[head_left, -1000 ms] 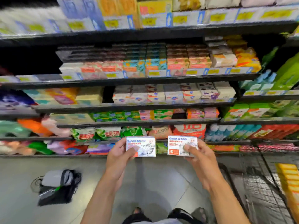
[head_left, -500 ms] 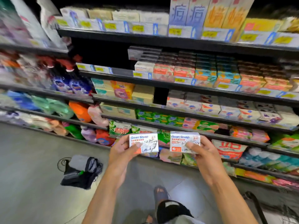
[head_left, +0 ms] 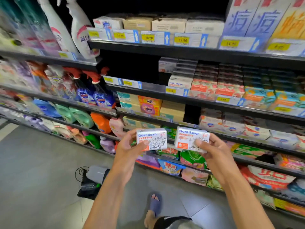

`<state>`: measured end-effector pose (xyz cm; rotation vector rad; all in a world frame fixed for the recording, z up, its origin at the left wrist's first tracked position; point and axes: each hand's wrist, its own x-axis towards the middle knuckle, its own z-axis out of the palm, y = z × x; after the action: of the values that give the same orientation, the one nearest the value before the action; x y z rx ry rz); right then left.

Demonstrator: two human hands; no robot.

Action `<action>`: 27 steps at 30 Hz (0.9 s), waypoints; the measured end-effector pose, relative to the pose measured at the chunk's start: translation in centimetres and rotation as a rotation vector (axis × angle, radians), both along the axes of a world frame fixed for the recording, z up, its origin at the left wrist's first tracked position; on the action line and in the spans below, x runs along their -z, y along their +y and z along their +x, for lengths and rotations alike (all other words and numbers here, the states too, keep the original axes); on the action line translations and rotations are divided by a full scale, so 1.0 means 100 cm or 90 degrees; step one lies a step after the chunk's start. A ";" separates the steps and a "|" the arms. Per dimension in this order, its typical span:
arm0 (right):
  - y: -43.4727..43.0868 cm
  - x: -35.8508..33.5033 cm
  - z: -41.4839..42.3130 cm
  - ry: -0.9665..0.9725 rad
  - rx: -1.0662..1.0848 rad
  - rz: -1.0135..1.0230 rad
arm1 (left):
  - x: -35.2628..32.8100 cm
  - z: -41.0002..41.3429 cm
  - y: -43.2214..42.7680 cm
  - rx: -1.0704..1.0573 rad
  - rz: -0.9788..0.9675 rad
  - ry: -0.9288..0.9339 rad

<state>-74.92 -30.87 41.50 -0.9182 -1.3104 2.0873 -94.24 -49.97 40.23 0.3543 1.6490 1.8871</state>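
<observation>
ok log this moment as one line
left hand grips left soap box | right hand grips right soap box | boxes apart, labels toward camera | before shelves

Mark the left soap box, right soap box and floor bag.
left soap box (head_left: 155,138): head view, printed front face.
right soap box (head_left: 186,137): head view, printed front face.
floor bag (head_left: 88,187): head view, black lower part.

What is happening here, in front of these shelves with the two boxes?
A person stands in a shop aisle facing black shelves of soaps and detergents. The left hand grips one white cardboard Goat Soap box, and the right hand grips a second white Goat Soap box. The boxes are held side by side, not touching, printed fronts toward the camera.
</observation>
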 end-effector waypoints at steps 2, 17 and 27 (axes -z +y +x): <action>0.007 -0.004 -0.023 0.013 0.003 0.001 | -0.008 -0.025 0.009 0.014 -0.003 0.011; 0.053 -0.026 -0.132 0.037 0.061 0.067 | -0.077 -0.169 0.096 0.165 -0.073 0.168; 0.059 -0.020 -0.139 0.087 0.169 0.100 | -0.087 -0.235 0.166 0.216 -0.045 0.224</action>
<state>-88.81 -24.97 43.54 -0.8185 -1.1918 1.7845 -117.79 -33.34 48.93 0.9183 1.7389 1.5714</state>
